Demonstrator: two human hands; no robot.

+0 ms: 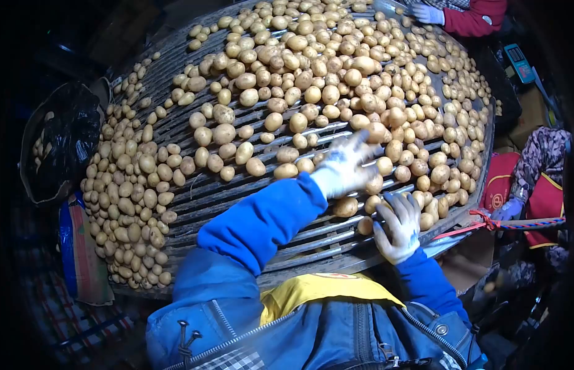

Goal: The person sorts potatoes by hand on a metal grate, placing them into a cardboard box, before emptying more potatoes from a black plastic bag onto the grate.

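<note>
Potatoes (297, 123), many, loose on a slatted desk (299, 243), under and ahead of the fingers: left hand (347, 163) splayed over them, motion-blurred; right hand (399, 228) spread, just beside others. Right of the fingers, red garment (500, 174), round emblem (497, 200) too small to read; far left, black bag (68, 126); far ahead, another person's gloved hand (428, 13).

The desk (318, 266) is a broad slatted surface of parallel bars (200, 213) with dark gaps between them, some bars shining near the middle. Pale, round to oval potatoes (311, 94) lie across it, crowded toward the far side and the right, with another dense bank along the left edge. Between these they thin to a loose scatter, and bare bars show, most of all toward the near side
</note>
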